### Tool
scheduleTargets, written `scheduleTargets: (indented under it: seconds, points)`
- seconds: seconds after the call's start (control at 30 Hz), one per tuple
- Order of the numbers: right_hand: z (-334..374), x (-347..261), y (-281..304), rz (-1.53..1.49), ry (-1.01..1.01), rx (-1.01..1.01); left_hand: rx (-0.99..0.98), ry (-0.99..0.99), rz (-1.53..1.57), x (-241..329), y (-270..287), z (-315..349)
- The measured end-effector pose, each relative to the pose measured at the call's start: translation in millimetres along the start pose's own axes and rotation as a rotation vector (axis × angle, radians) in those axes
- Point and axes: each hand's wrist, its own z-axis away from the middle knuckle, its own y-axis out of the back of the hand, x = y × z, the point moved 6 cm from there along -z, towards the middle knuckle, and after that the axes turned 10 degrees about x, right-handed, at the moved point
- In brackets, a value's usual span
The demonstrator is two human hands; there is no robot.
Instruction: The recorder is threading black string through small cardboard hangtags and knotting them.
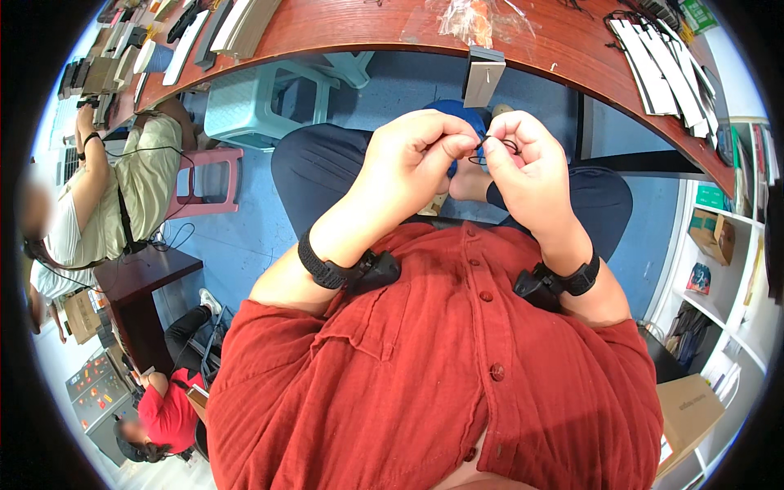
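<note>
A thin black cord [511, 147] is pinched between my two hands, above my lap. My left hand [412, 159] has its thumb and index finger pressed together on one part of the cord. Close beside it, my right hand [535, 171] grips the cord between thumb and curled fingers, and a small loop sticks out there. Whether the cord is knotted is too small to tell. Just beyond my hands, a narrow grey and black box [485, 80] juts over the table edge, apart from my fingers.
The reddish-brown table [343, 28] curves across the far side. White flat strips [657, 69] with black cords lie at its right; clear plastic wrap [474, 20] lies mid-table. A pale green stool [249, 102], a pink stool [214, 180] and two other people are on the left. White shelves [719, 302] stand right.
</note>
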Motion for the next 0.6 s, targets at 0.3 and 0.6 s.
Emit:
scheduleTargets:
  seconds: [0.3, 0.6]
  points:
    - [-1, 2, 5, 0.000, -0.083, -0.119, -0.112, 0.294, 0.320, -17, -7, 8]
    - [-8, 18, -1, 0.117, -0.132, -0.223, -0.079, 0.386, 0.705, -27, -14, 7]
